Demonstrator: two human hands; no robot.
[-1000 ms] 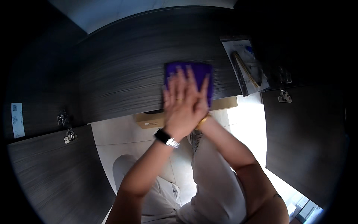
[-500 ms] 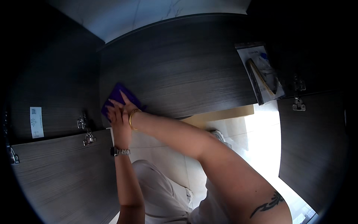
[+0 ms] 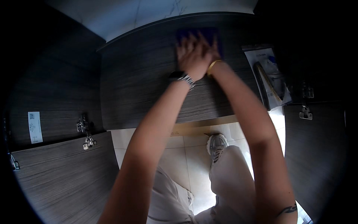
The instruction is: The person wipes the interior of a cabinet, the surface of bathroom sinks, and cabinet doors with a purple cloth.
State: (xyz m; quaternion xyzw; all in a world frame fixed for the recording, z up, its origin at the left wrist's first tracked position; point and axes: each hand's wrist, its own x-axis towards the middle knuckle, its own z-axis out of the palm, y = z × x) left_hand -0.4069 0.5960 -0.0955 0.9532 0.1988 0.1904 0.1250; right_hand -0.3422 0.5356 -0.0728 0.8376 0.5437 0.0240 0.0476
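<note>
A purple cloth [image 3: 197,33] lies flat on the dark wood-grain cabinet board [image 3: 141,78], near its far edge. My left hand [image 3: 194,58], with a watch at the wrist, presses down on the cloth with its fingers spread. Overlapping it, my right hand [image 3: 213,52] also rests on the cloth, fingers stretched out; a gold bangle circles that wrist. Both hands are somewhat blurred, and which fingers lie on top is hard to make out. Much of the cloth is hidden beneath them.
A clear plastic bag [image 3: 268,76] with a paper and dark and gold strips lies at the board's right end. Open cabinet doors [image 3: 67,175] flank both sides, with metal hinges [image 3: 88,142]. A pale wall stands behind; my shoe [image 3: 217,145] is on the tiled floor.
Both hands have slid the cloth from the board's near left corner to the far side, right of the middle. My arms now reach straight forward rather than leftward.
</note>
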